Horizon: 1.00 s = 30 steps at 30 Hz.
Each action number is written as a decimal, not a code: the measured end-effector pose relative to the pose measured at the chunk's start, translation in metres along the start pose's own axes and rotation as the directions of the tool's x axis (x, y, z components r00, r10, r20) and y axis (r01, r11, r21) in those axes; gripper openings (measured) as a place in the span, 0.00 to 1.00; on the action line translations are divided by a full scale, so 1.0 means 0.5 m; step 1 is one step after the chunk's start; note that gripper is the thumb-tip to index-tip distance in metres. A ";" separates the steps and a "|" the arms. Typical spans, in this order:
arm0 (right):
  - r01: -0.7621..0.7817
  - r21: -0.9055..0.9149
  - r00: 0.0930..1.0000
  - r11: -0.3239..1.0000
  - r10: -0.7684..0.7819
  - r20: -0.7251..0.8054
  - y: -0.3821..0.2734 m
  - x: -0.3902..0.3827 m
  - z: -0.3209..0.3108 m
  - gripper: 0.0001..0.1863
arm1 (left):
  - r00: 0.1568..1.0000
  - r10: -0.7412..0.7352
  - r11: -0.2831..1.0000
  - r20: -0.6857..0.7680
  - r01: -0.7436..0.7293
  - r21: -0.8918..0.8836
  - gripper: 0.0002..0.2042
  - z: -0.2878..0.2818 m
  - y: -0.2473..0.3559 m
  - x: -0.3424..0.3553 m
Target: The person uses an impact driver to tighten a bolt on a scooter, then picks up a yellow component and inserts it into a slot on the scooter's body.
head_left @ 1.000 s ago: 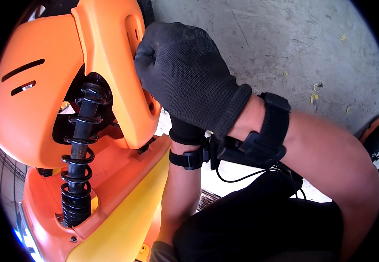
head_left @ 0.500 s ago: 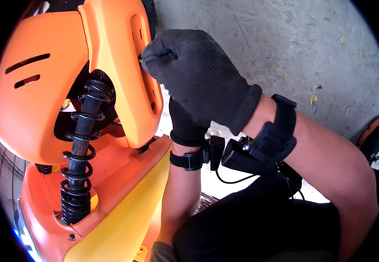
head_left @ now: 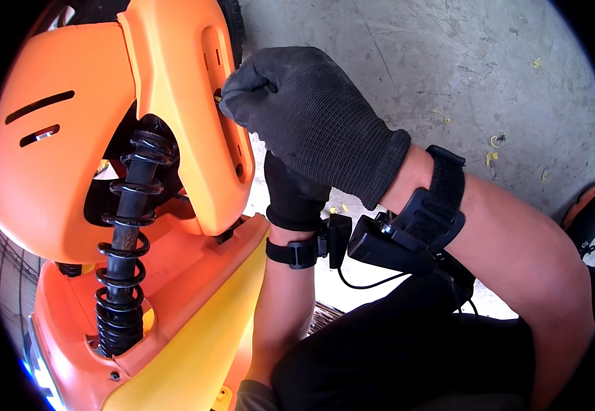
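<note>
My right hand [head_left: 311, 116], in a black knit glove, is closed in a pinch at the long recessed slot [head_left: 227, 133] of an upright orange plastic panel [head_left: 174, 89]. A tiny dark and yellowish bit [head_left: 218, 99] shows at its fingertips, too small to name. Below and partly behind it is my left hand [head_left: 292, 195], also gloved in black, near the panel's right edge. Its fingers are hidden by the right hand. Left of the panel stands a black coil-spring shock absorber [head_left: 126, 236], between the orange body parts.
A rounded orange cover [head_left: 51, 151] with two slits lies at the left. Underneath is an orange body with a yellow panel [head_left: 194, 342]. Grey concrete floor [head_left: 434, 61] with yellow scraps [head_left: 492, 157] is at the right. A dark tyre [head_left: 232, 24] shows behind the panel.
The orange cover and panel have shifted slightly left, and the shock absorber leans a little differently. My hands stay nearly in place, the right one still pinched at the slot.
</note>
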State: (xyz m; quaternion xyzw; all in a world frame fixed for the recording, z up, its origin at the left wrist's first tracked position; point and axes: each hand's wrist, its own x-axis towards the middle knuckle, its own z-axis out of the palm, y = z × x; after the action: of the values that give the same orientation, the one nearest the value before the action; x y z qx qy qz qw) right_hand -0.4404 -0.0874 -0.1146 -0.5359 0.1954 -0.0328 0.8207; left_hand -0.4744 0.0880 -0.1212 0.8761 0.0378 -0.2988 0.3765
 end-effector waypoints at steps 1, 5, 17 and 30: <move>0.005 0.004 1.000 1.000 -0.005 -0.015 0.003 -0.001 0.002 0.10 | 1.000 0.027 0.997 0.016 -0.028 0.074 0.23 0.001 -0.002 0.003; 0.094 -0.066 0.991 0.993 -0.100 -0.093 0.000 0.000 0.020 0.09 | 0.997 0.068 0.987 0.022 -0.070 0.144 0.23 -0.006 0.013 0.000; 0.202 -0.146 0.963 0.968 -0.223 -0.151 0.012 -0.007 0.033 0.06 | 0.998 0.065 0.993 0.014 -0.066 0.096 0.22 -0.004 0.016 -0.002; 0.136 -0.128 0.974 0.982 -0.156 -0.163 0.014 -0.001 0.035 0.04 | 0.998 0.063 0.995 0.017 -0.064 0.070 0.21 0.000 0.016 0.001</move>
State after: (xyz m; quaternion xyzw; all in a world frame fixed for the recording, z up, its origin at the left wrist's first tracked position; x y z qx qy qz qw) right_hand -0.4358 -0.0694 -0.1145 -0.5906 0.2272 -0.1280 0.7636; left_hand -0.4716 0.0823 -0.1162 0.8874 -0.0035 -0.2944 0.3548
